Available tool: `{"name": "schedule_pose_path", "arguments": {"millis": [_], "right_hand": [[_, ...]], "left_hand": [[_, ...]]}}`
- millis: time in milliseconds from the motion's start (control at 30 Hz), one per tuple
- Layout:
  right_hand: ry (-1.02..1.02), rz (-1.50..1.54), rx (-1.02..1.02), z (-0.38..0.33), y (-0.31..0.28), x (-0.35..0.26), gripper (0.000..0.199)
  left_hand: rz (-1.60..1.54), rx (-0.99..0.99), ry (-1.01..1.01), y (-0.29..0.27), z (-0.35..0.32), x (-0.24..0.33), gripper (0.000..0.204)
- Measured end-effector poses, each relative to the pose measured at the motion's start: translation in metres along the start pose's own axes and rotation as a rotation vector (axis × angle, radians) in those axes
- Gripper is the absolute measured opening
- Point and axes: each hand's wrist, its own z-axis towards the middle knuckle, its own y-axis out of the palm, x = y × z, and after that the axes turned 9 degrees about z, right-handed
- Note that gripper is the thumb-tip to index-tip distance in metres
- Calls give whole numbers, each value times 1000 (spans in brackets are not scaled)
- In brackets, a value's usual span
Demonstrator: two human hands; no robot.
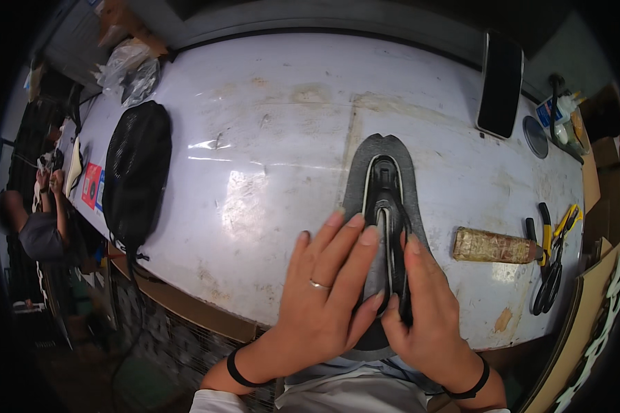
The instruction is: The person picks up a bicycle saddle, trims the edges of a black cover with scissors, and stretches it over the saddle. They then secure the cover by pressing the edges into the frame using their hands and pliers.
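A dark grey padded piece (410, 172) with a rounded, notched far end lies on the table in front of me. Along its middle runs a raised black glossy part (387, 180) with pale edging and a long slot. My left hand (324, 286), a ring on one finger, lies over the left side with its fingers stretched out and its thumb near the slot. On the other side, my right hand (424, 310) has the black part's right edge between thumb and fingers. Both hands cover much of the piece's near half.
Right of the hands lie a tape-wrapped brown handle (494, 246), yellow-and-black pliers (547, 234) and black scissors (547, 289). Farther back are a phone (501, 86), a round grey disc (535, 136) and bottles (565, 107). A black pouch (138, 172) lies left; beyond sits another person (41, 230).
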Motion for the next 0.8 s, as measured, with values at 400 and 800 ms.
{"name": "schedule_pose_path", "arguments": {"millis": [400, 800], "right_hand": [[30, -385, -74, -2, 1, -15, 78], [31, 744, 542, -42, -15, -17, 78]], "left_hand": [[130, -37, -77, -3, 2, 9, 72], [-1327, 338, -603, -22, -44, 39, 68]]}}
